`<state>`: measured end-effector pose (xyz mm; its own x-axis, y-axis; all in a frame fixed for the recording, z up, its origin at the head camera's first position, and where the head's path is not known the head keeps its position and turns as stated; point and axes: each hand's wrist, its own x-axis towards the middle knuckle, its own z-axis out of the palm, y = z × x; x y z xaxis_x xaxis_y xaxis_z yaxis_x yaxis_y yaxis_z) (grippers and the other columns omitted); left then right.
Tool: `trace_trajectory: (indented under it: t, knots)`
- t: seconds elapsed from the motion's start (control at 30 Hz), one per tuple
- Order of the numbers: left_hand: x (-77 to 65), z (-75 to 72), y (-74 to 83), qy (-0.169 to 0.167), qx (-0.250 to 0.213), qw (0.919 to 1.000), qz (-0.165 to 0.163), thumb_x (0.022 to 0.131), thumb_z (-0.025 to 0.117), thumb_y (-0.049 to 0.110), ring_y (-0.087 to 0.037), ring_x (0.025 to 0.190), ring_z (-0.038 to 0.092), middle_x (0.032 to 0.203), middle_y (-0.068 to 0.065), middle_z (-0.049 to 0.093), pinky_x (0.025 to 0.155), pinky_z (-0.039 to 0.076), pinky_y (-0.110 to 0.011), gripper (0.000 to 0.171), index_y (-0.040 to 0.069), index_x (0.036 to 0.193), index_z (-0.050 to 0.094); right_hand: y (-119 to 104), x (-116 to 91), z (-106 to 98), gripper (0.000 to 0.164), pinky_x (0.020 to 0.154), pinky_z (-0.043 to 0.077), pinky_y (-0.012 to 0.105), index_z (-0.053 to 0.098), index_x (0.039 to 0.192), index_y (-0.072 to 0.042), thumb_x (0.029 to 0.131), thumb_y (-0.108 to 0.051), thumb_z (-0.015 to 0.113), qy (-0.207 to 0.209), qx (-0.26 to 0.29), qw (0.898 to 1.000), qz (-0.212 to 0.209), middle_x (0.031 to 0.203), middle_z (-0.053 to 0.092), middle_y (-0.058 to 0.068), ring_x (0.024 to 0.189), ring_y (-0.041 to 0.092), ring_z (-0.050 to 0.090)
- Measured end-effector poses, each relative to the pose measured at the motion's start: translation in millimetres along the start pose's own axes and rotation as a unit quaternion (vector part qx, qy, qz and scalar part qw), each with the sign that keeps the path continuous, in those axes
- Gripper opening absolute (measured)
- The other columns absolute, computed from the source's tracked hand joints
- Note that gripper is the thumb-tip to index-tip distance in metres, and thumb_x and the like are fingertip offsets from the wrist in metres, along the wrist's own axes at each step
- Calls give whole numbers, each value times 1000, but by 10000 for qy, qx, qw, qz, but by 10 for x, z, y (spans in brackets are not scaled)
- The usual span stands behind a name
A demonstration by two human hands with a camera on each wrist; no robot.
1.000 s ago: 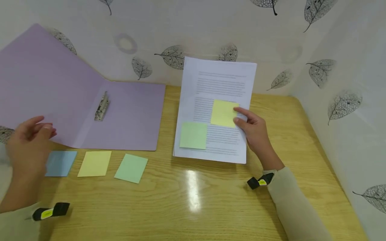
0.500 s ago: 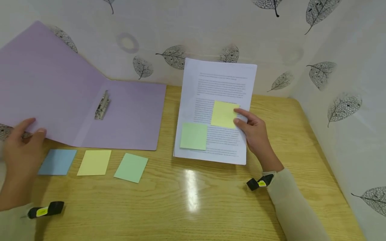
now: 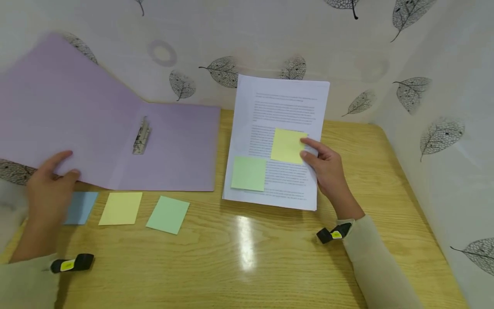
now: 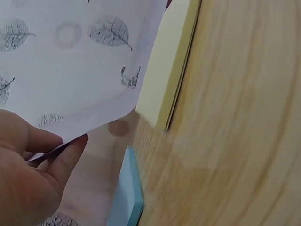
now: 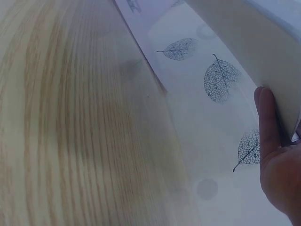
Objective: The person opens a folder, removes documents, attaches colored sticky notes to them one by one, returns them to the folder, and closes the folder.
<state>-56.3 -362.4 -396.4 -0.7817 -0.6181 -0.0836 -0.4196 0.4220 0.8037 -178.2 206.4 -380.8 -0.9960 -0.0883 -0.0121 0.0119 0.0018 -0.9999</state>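
Note:
My left hand (image 3: 50, 193) pinches the lower edge of the raised cover of an open purple folder (image 3: 177, 146). Thumb and fingers on either side of that edge show in the left wrist view. A metal clip (image 3: 142, 135) sits near the folder's fold. On the right, my right hand (image 3: 328, 169) grips a stack of printed sheets (image 3: 278, 94) by its right edge, thumb and index finger on top and other fingers beneath. A yellow sticky note (image 3: 287, 146) lies on the top sheet under those fingertips, and a green sticky note (image 3: 248, 174) is at its lower left.
Along the folder's front edge lie a blue sticky note pad (image 4: 126, 193), a yellow sticky note pad (image 3: 121, 209) and a green sticky note pad (image 3: 168, 214) on the wooden table (image 3: 193, 270). A white leaf-patterned covering (image 3: 262, 34) rises behind and to the right.
My left hand has taken hold of the folder's cover edge, then shifted right. The folder has slid right with it, closer to the sheets. My right hand and the sheets have stayed put.

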Motion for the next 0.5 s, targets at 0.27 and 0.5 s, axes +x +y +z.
trace_trajectory:
  t: [0.27, 0.5]
  knots:
    - [-183, 219, 114, -596, -372, 9938, 857, 101, 59, 18, -1, 51, 40, 67, 21, 53, 43, 35, -21, 53, 23, 152, 48, 0, 15, -29, 39, 74, 60, 23, 67, 133, -11, 95, -13, 71, 121, -11, 9999, 114, 148, 51, 11, 92, 12, 72]
    - [-417, 473, 250, -896, -350, 9871, 1280, 101, 59, 16, -1, 54, 41, 72, 15, 54, 45, 38, -19, 53, 14, 153, 46, -16, 38, -41, 39, 75, 60, 23, 66, 134, -14, 95, -15, 71, 233, -122, 9995, 183, 148, 51, 12, 94, 13, 71]
